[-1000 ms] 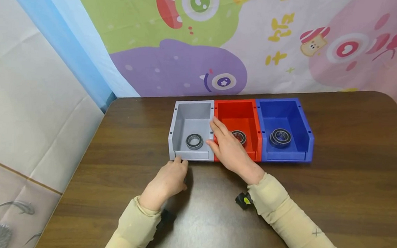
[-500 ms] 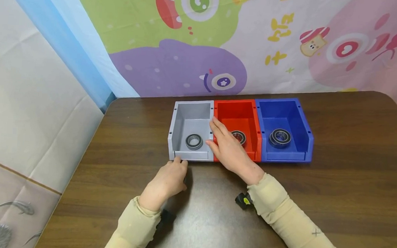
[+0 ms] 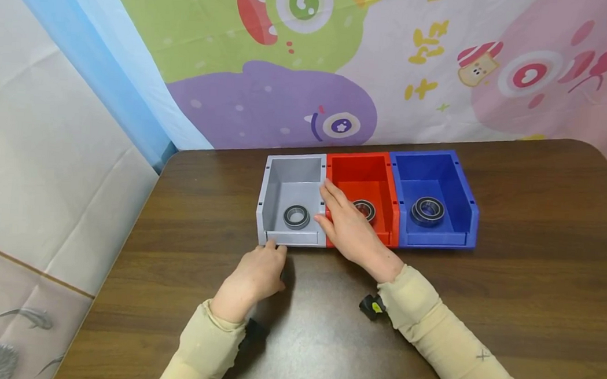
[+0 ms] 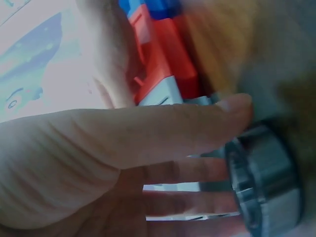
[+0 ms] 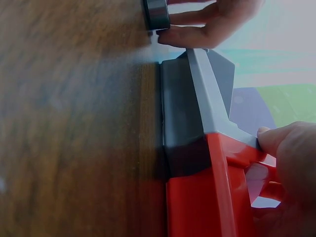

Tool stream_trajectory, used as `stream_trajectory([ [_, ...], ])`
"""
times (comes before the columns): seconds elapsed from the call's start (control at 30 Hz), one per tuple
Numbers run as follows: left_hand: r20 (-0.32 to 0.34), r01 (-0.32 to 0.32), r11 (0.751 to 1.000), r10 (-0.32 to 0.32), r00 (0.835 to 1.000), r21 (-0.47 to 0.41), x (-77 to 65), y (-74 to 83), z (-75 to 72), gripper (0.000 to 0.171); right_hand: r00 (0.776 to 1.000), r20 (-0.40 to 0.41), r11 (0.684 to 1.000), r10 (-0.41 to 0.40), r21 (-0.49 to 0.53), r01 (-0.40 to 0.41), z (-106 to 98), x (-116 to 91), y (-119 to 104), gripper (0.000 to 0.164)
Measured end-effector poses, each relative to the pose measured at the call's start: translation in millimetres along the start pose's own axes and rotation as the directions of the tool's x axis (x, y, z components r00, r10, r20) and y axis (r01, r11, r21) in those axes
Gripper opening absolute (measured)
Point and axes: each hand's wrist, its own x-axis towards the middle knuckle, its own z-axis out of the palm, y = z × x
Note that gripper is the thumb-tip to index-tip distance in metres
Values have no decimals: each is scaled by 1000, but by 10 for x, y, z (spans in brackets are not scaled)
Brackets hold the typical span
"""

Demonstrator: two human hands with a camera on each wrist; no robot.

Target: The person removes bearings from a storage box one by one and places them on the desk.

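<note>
My left hand (image 3: 256, 273) is at the front of the grey bin (image 3: 292, 238). In the left wrist view its thumb and fingers grip a dark metal ball bearing (image 4: 271, 177), which the hand's back hides in the head view. My right hand (image 3: 355, 230) rests with straight fingers across the wall between the grey bin and the red bin (image 3: 362, 167), its thumb on the grey side. One bearing (image 3: 296, 217) lies in the grey bin, another (image 3: 366, 209) in the red bin, partly covered by my right hand. Stacked bearings (image 3: 428, 211) sit in the blue bin (image 3: 438, 239).
The three bins stand side by side on a brown wooden table (image 3: 173, 274), close to its back edge. A cartoon-printed cloth (image 3: 287, 107) hangs right behind them. A black wrist camera (image 3: 371, 307) sits under the right sleeve.
</note>
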Motion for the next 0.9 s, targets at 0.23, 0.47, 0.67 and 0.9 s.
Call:
stream_trajectory([
  [0.23, -149, -121, 991, 129, 980, 60, 45, 27, -137, 27, 1000, -1, 1000, 3, 1, -3, 8, -2, 8, 62],
  [0.47, -335, -155, 987, 160, 928, 43, 140, 60, -255, 14, 1000, 4, 1000, 4, -2, -4, -3, -5, -2, 62],
  [0.67, -409, -135, 990, 111, 906, -32, 299, 37, -271, 17, 1000, -2, 1000, -3, 5, 3, -3, -10, -12, 62],
  [0.9, -397, -98, 989, 47, 917, -108, 491, 27, -274, 19, 1000, -12, 1000, -7, -5, 7, -4, -8, -17, 62],
])
